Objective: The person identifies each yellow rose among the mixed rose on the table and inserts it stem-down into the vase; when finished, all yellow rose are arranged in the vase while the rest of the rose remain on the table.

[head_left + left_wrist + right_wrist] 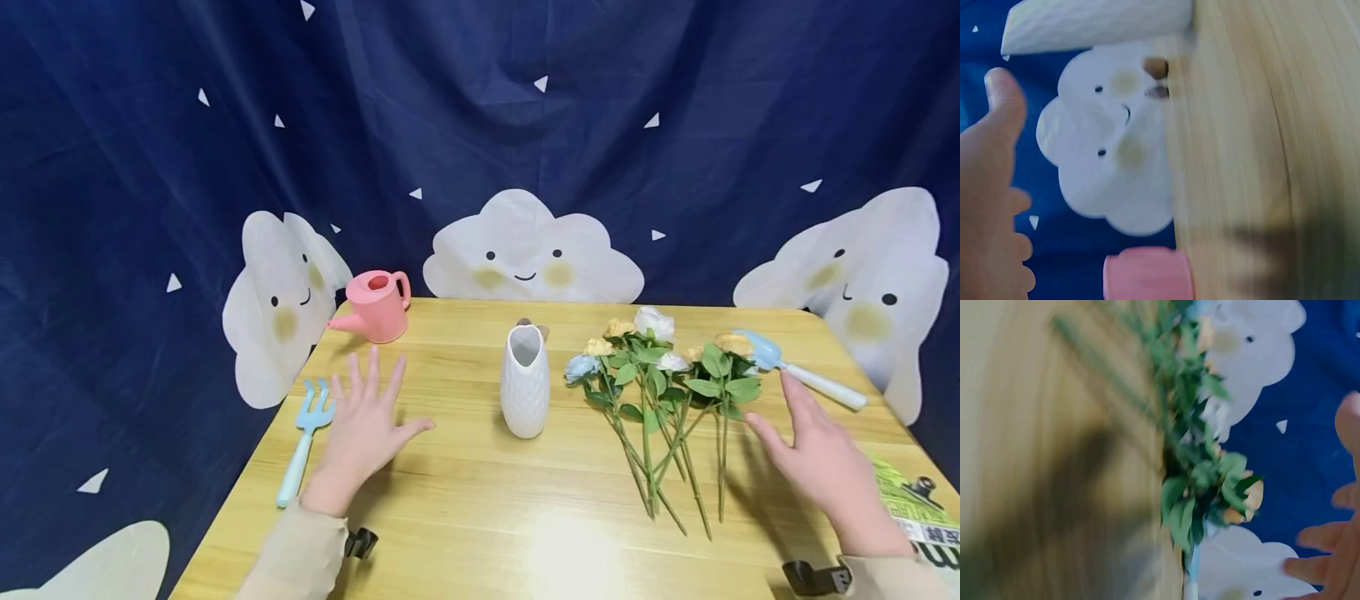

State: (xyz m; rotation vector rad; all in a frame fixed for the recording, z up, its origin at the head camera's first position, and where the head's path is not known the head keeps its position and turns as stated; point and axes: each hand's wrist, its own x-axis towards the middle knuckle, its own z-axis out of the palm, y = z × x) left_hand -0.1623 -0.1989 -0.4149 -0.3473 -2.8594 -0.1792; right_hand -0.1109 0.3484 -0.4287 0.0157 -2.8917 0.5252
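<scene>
Nearest the camera: two beige sleeves at the near tabletop (480,517) edge, a black clip beside each. Left hand (365,425) flat over the wood, fingers spread and straight, holding nothing; just right of a light-blue toy garden fork (306,440) lying along the left edge. Right hand (813,454) palm down, fingers extended and relaxed, empty; hovering just right of the artificial flower stems (660,400), apparently not touching, though contact cannot be confirmed. Flowers lying loose on the tabletop right of centre, heads (white, yellow, pale blue) pointing far, stems fanned toward the near edge. White textured vase (524,381) upright at centre, between the hands, well apart from each. Pink watering can (377,306) at far left corner. Light-blue toy trowel (798,369) with white handle at far right, just beyond the flower heads. Green printed packet (911,508) with binder clip at near right edge. Wrist views heavily blurred; dark blue cloud-print backdrop behind.
</scene>
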